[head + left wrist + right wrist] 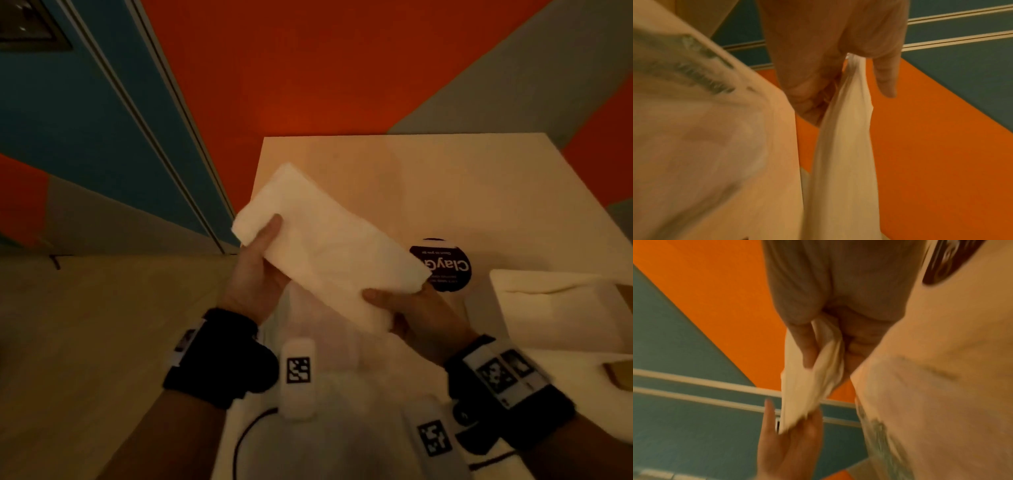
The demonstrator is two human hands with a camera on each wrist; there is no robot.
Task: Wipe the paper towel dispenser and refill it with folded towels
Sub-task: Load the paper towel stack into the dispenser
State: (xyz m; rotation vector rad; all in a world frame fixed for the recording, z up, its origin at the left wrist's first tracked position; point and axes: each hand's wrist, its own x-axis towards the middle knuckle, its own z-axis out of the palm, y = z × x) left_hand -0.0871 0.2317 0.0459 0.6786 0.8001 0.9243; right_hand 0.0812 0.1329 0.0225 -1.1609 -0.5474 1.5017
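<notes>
A thick stack of folded white towels (325, 246) is held slanted above the pale table (445, 178). My left hand (263, 253) grips its upper left end, thumb on top. My right hand (404, 308) grips its lower right end, thumb along the near edge. In the left wrist view the towels (844, 146) hang from my curled fingers (813, 91). The right wrist view shows the towels (807, 386) pinched by my thumb and fingers (807, 344), with my left hand (789, 443) at the far end. A white open box, apparently the dispenser (555, 308), lies at the right.
A crinkled clear plastic wrapper (342, 377) lies on the table under my hands. A round black sticker (445, 267) sits on the table beside the towels. The orange and blue wall (308, 68) stands behind. A tan object (620, 373) pokes in at the right edge.
</notes>
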